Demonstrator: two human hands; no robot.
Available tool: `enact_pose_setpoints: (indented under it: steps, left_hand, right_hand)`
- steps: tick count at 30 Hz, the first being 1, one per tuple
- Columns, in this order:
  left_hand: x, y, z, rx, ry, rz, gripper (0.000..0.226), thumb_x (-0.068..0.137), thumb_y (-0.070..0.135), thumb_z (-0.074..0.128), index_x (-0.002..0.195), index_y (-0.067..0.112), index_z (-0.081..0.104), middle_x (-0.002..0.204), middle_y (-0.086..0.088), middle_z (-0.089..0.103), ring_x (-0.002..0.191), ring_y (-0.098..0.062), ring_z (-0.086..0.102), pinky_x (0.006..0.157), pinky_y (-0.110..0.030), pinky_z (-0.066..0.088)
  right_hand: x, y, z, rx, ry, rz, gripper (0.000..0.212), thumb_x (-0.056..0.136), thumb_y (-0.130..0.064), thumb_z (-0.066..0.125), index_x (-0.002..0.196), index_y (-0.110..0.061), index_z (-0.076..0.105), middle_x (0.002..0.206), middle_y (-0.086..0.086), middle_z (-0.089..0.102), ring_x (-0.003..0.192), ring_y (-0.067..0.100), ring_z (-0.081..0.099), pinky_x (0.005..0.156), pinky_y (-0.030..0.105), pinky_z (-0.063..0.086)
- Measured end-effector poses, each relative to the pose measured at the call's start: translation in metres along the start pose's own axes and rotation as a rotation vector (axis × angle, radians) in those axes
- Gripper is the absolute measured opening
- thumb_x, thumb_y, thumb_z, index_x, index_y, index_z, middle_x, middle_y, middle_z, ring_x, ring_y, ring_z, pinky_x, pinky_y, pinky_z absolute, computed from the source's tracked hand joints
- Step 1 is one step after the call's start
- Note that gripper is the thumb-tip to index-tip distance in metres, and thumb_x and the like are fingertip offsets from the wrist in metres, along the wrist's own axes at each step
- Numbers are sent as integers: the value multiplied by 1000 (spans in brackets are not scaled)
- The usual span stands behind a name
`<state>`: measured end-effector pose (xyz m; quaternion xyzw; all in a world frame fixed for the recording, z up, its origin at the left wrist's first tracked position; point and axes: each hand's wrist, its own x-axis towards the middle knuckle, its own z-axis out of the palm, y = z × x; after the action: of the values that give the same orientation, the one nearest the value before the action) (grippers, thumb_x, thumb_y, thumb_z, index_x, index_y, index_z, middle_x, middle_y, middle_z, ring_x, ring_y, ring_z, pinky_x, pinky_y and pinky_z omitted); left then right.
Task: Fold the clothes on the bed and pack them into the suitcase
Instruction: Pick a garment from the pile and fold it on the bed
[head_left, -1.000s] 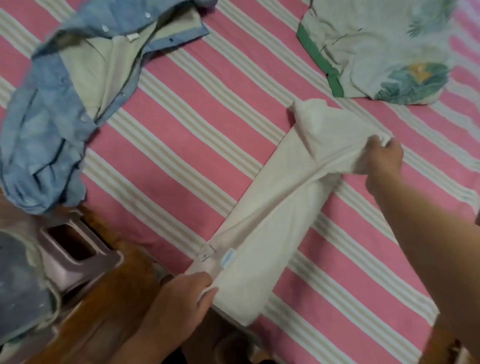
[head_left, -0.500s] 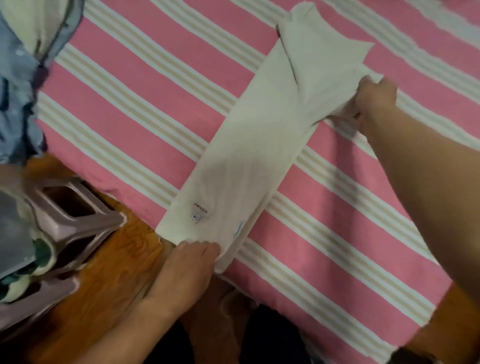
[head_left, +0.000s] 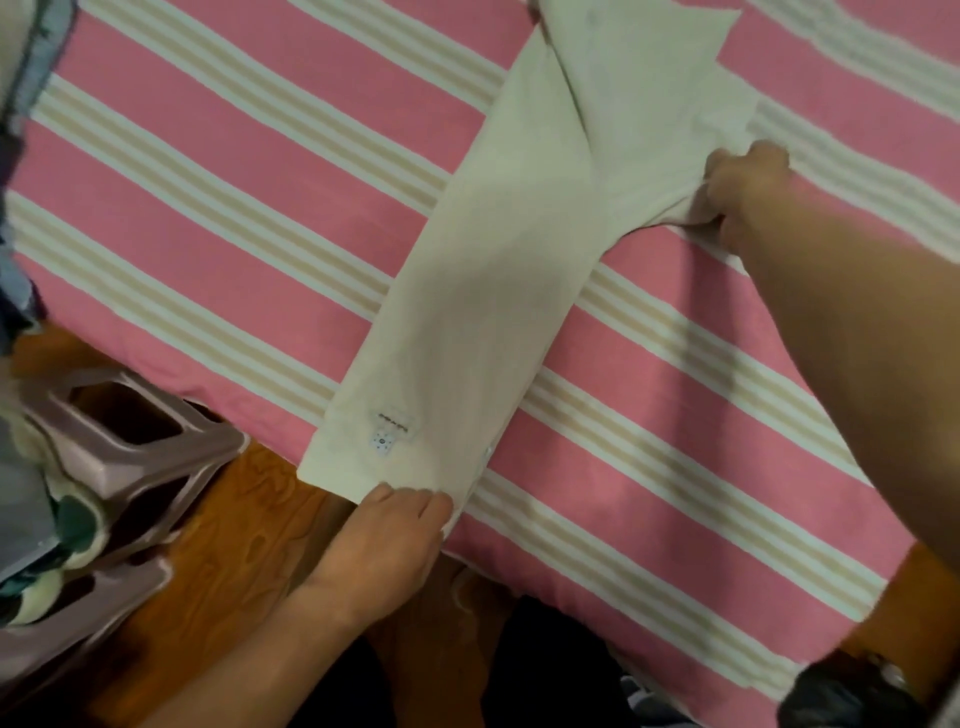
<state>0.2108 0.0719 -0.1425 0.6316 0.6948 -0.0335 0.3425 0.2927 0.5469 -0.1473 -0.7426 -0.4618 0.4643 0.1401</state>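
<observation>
Head view: looking down at bed edge w/ both hands on one garment.
Garment: cream shirt (head_left: 498, 291), folded lengthwise into a long narrow strip, lying diagonally on the bed from near-left edge up to top right; far end runs out of frame at top.
Fold detail: upper part has a flap folded over, crease running diagonally down from the top edge.
Labels: small white tags (head_left: 390, 427) near the garment's near end, print too small to read.
Left hand (head_left: 387, 540): at the near hem, fingers curled over the fabric edge, pinching it at the mattress edge.
Right hand (head_left: 748, 192): on the far right side of the strip, fingers clenched round a bunched bit of cloth; fabric puckers toward the grip.
Bed: pink sheet (head_left: 218, 218) w/ beige and white stripes, flat under the shirt.
Floor: orange-brown wood (head_left: 228, 551) below the bed edge.
Left side: mauve plastic stool or crate (head_left: 135, 462) w/ open slots, partly covered by cloth; can't tell what it is exactly.
Far left edge: blue-grey fabric (head_left: 15, 291), blurred, mostly cut off.
Bottom right: dark object (head_left: 841, 696), blurred, can't tell what.
Suitcase: can't identify one.
</observation>
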Motion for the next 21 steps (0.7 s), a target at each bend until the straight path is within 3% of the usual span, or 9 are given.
enact_pose_setpoints:
  steps: [3,6,9,11,13,15,18,19,21]
  left_hand:
    - [14,7,-31,-11,-334,-12,42,96,60,43,121,26,52,110,5,62,101,-19,61,93,-38,47]
    - [56,-4,-78,-168,-587,-29,39,96,63,43,108,31,60,115,4,64,104,-19,61,93,-39,49]
    - [127,-26,-122,-333,-236,-30,25,101,43,46,105,28,66,102,9,67,92,-11,60,88,-37,52]
    - [189,-45,-146,-226,208,0,27,99,33,44,111,21,66,106,2,64,99,-18,56,91,-40,50]
    - [248,-61,-168,-37,461,27,39,91,34,43,115,13,65,114,-8,60,107,-29,54,92,-46,49]
    - [295,-73,-180,22,508,51,46,87,35,46,120,8,61,128,-15,55,122,-36,50,99,-51,48]
    - [337,-83,-185,45,532,135,56,89,30,50,137,1,51,150,-20,43,142,-36,38,116,-50,35]
    - [346,-85,-186,60,539,139,63,90,31,49,145,0,44,155,-19,38,146,-34,33,119,-49,31]
    - [363,-86,-194,91,525,94,72,95,39,42,156,5,28,164,-14,26,153,-29,21,123,-47,24]
  right_hand:
    - [-5,-2,-2,-34,-42,-1,28,92,-11,59,119,-18,58,101,-2,63,83,14,63,51,25,54]
    - [-1,-3,-5,-19,-116,3,42,85,-15,63,127,-10,63,102,4,67,87,21,67,80,41,61]
    - [13,-4,-9,54,-137,88,44,81,-26,67,122,-11,65,98,4,67,82,24,67,82,46,62]
    - [24,-7,-11,176,-116,186,50,80,-32,71,125,-13,63,97,0,70,80,21,70,78,41,62]
    - [38,-9,-13,312,-64,254,42,80,-36,78,115,-15,67,84,-1,72,65,18,71,66,36,61]
    - [50,-12,-11,433,-103,306,31,83,-36,79,105,-17,70,70,0,70,51,18,68,56,34,57]
    - [58,-20,-3,487,-244,286,26,90,-29,74,109,-11,73,88,5,77,70,23,75,64,39,60]
    - [61,-18,-2,521,-219,231,24,91,-22,73,112,-12,73,94,7,78,79,24,76,70,41,61]
    - [53,-3,-3,649,49,79,24,88,-11,73,111,-15,73,99,9,78,86,22,75,79,43,61]
